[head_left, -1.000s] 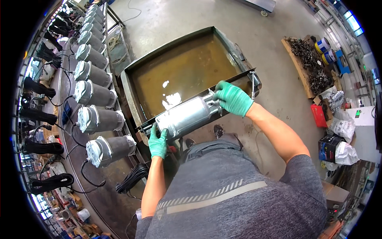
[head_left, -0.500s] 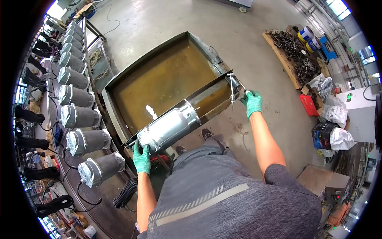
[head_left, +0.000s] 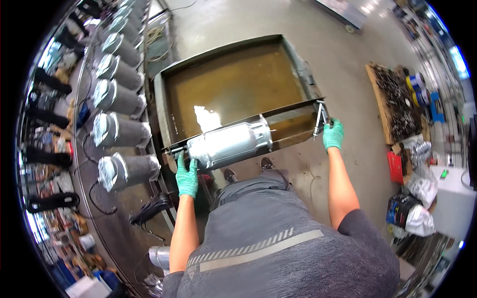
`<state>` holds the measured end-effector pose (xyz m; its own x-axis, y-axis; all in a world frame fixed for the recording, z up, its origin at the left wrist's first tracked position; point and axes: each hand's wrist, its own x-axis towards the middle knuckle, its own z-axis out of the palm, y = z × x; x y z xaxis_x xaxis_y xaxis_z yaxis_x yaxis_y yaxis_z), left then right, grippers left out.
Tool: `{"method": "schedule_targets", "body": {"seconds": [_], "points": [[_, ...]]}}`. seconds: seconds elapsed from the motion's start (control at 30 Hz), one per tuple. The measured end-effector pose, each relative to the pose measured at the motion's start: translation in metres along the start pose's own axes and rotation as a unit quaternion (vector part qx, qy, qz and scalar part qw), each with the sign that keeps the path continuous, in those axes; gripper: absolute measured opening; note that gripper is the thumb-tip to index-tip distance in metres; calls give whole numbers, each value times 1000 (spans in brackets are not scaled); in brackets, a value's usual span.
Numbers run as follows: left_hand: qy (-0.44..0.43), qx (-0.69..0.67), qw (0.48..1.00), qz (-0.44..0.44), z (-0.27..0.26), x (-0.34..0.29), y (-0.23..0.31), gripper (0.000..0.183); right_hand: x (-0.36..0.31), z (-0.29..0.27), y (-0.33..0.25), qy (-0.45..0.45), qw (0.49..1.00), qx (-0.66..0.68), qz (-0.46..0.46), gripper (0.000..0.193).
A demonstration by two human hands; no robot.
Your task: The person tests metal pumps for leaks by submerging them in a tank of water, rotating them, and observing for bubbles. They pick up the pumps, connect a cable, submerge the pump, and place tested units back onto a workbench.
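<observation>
A silver metal cylinder like a motor housing (head_left: 226, 145) lies on its side across the near edge of a tray (head_left: 161, 99) holding brownish liquid. My left hand (head_left: 187, 180), in a green glove, is at the cylinder's left end. Its fingers point up and are spread apart, with the fingertips close against the end and the rail there. At the right end of the rail (head_left: 293, 140), the green-gloved fingers of my right hand (head_left: 334, 134) are curled round a metal handle, mostly hidden by the glove. A thin metal rod (head_left: 317, 119) hangs beside it.
Several grey cylinders with wrapped ends (head_left: 119, 130) stand in a row on the bench at left, among black cable coils (head_left: 52, 196). A coiled black cable (head_left: 150, 207) hangs near my left forearm. At right lie a pallet of metal parts (head_left: 397, 99), a red box (head_left: 395, 167) and bags (head_left: 421, 220).
The view has turned, so tray and cylinder appear farther right and more level. My right hand has shifted slightly down along the rail's end. My left hand stays at the cylinder's left end.
</observation>
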<state>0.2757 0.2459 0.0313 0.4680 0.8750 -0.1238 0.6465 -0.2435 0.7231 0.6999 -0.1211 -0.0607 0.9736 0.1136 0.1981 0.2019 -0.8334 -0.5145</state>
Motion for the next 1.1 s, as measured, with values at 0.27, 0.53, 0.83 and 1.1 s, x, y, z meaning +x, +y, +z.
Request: {"method": "schedule_targets", "body": {"seconds": [0.27,0.53,0.83,1.1], "points": [[260,-282,847,-367,-10,-67,-140,44,-48,8,-156,-419,889,126,-135,64],[345,-366,681,-532,-76,-50,-160,78,-36,32,-202,-553,814,127,-124,69],[309,-142,660,-670,-116,-4,-175,111,-29,49,-186,-613,748,255,-14,52],[287,-771,563,-80,-170,-85,-195,47,-13,63,-177,-683,677,250,110,53]]}}
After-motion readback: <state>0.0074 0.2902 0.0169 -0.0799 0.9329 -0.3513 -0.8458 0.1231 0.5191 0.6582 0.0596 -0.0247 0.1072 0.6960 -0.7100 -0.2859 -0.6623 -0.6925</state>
